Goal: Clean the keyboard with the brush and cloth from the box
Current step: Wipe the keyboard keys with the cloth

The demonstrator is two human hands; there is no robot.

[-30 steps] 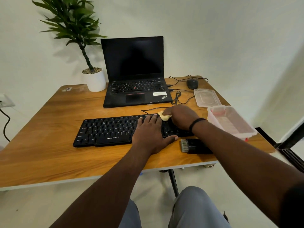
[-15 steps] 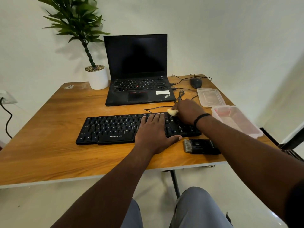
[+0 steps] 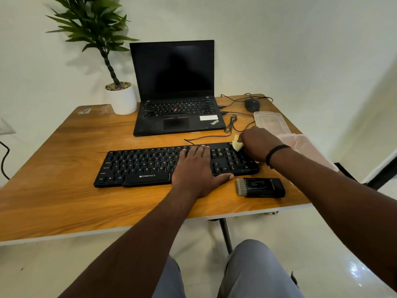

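While the left hand (image 3: 198, 168) stays flat on the keyboard (image 3: 150, 166) mid-frame, the right hand (image 3: 256, 145) has slid the pinched cloth (image 3: 237, 144) rightward to the keyboard's far-right corner. Brush (image 3: 261, 187) unchanged, lying just below that end; box (image 3: 305, 147) at right.

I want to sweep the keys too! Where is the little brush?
In the head view the brush lies flat on the table, right of centre, just in front of the keyboard, bristles pointing left.

The cloth (image 3: 237, 144) is mostly hidden in the right hand (image 3: 256, 144) — box (image 3: 309, 147) partly behind the forearm.
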